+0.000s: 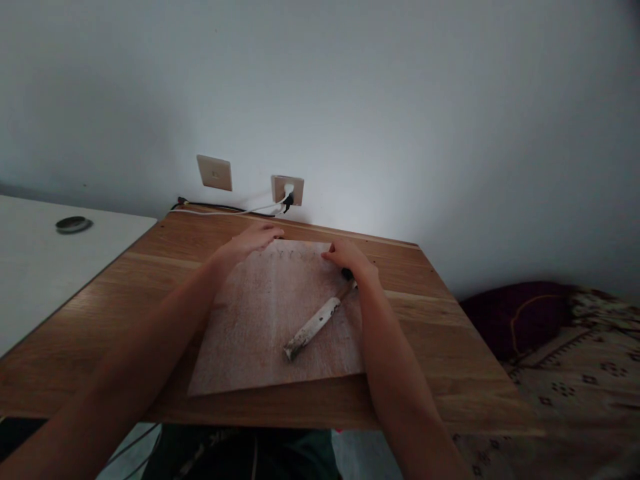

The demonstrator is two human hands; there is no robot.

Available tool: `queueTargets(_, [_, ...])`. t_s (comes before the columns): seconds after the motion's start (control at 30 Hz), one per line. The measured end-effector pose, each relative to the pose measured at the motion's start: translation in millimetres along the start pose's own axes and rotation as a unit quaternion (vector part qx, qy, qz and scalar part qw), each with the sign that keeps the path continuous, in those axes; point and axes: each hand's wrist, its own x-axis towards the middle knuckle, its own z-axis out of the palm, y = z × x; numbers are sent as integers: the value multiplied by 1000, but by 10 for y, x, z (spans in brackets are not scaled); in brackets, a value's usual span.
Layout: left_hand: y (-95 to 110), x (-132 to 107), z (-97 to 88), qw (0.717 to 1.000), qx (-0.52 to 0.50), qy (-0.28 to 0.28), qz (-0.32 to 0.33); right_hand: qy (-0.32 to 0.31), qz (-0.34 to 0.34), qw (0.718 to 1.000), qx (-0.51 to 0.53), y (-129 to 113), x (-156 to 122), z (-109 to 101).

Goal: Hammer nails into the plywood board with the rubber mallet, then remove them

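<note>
A thin, pale wooden board (250,320) lies on the brown table, slightly turned. Along its far edge runs a row of small marks or nails, too small to make out. My left hand (253,240) is closed at the board's far left corner, its fingertips by the far edge. At the far right corner my right hand (349,257) grips the edge, with the thumb side over the top face. A hammer (315,327) with a worn, white-wrapped handle rests diagonally on the board. Its dark head is partly hidden behind my right wrist.
The wooden table (430,347) meets a plain wall. Cables (225,212) run along its back to a wall socket (295,190); a second wall plate (215,173) is to the left. A white table (45,267) holds a round lid-like object (73,225). Patterned fabric (575,380) is at right.
</note>
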Motion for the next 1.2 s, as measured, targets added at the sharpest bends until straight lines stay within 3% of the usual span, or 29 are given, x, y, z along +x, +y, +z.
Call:
queueTargets(0.1, [-6, -35, 73, 974, 222, -5, 35, 10, -6, 1000, 0, 8, 0, 39])
queueTargets(0.2, [-27, -60, 107, 948, 309, -33, 65, 26, -10, 999, 38, 10, 7, 42])
queueTargets(0.37, [-54, -91, 84, 921, 363, -52, 129, 74, -16, 979, 188, -61, 53, -40])
queueTargets(0.53, [-31, -117, 72, 901, 403, -69, 145, 98, -23, 916, 389, -161, 97, -142])
queueTargets(0.67, [-46, -140, 83, 895, 405, -75, 168, 120, -27, 867, 483, -184, 116, -195])
queueTargets(0.73, [-64, -148, 102, 894, 405, -66, 178, 129, -25, 868, 479, -187, 122, -194])
queueTargets(0.83, [-73, -142, 150, 899, 402, -44, 170, 129, -17, 905, 405, -197, 119, -148])
queueTargets(0.93, [-44, -97, 201, 931, 338, 7, 135, 108, -12, 943, 313, -221, 91, -63])
queueTargets(1.07, [4, -12, 233, 993, 77, 58, 62, 55, -17, 985, 162, -271, 20, 62])
queueTargets(1.13, [6, 17, 236, 997, -70, 42, 13, 25, -22, 995, 96, -296, -15, 109])
queueTargets(1.2, [-3, 32, 241, 989, -143, 16, -21, 9, -27, 999, 43, -315, -41, 131])
